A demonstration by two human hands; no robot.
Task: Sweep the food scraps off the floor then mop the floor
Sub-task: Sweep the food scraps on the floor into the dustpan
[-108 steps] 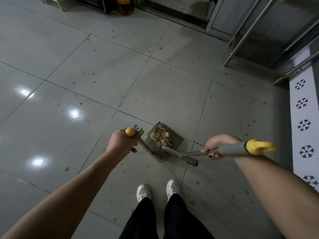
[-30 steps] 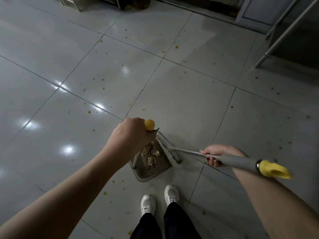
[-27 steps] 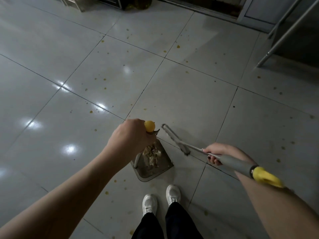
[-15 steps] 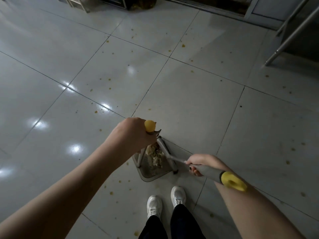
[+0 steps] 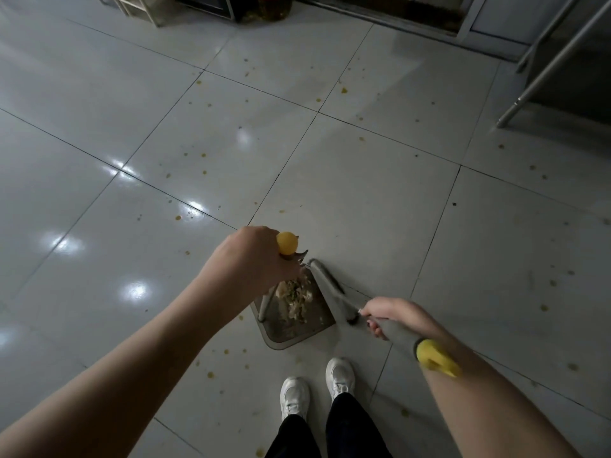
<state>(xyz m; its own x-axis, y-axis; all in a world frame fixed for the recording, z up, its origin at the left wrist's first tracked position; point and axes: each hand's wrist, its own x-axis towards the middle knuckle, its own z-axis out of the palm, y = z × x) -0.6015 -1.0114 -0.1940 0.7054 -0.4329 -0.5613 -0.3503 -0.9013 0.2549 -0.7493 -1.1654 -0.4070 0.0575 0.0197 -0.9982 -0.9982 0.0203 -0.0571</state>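
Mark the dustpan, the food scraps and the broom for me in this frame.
dustpan [image 5: 294, 333]: head view, bare pan bottom beside the pile.
food scraps [image 5: 293, 297]: head view, middle of the pile in the pan.
broom [image 5: 330, 289]: head view, middle of its bristle head.

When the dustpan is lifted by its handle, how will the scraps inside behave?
The food scraps look loose, so they may slide if the dustpan tilts. The left hand grips only the handle top, so the pan might swing.
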